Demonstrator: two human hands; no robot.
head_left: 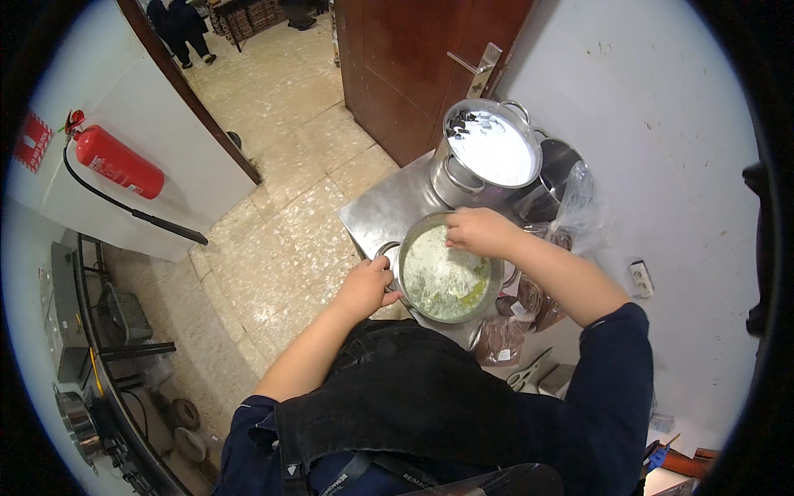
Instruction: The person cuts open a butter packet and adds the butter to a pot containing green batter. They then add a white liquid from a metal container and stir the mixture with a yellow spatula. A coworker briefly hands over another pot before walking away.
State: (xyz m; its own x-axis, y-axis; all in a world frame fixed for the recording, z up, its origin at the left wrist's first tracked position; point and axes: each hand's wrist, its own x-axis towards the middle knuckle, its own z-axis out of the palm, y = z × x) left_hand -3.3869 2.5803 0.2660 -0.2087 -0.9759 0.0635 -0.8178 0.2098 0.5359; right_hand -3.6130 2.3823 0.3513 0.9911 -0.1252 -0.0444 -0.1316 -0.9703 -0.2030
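Note:
A wide metal pot (448, 279) stands before me on a steel table, holding a pale green mixture with white powdery matter and a yellow-green patch on top. My left hand (370, 286) is on the pot's left loop handle (389, 249). Over the pot's upper right rim is my right hand (474, 232), its fingers bent and pointing down; whether anything is between them cannot be seen. Behind it stands a taller steel pot (494, 149) with white contents and dark and grey pieces at its far side.
An empty-looking dark pot (561, 162) and a clear plastic bag (577, 201) are beside the tall pot. Bags of brown material (501, 340) and scissors (526, 374) lie near my right side. A brown door (422, 68) stands behind; a red fire extinguisher (121, 160) is at left.

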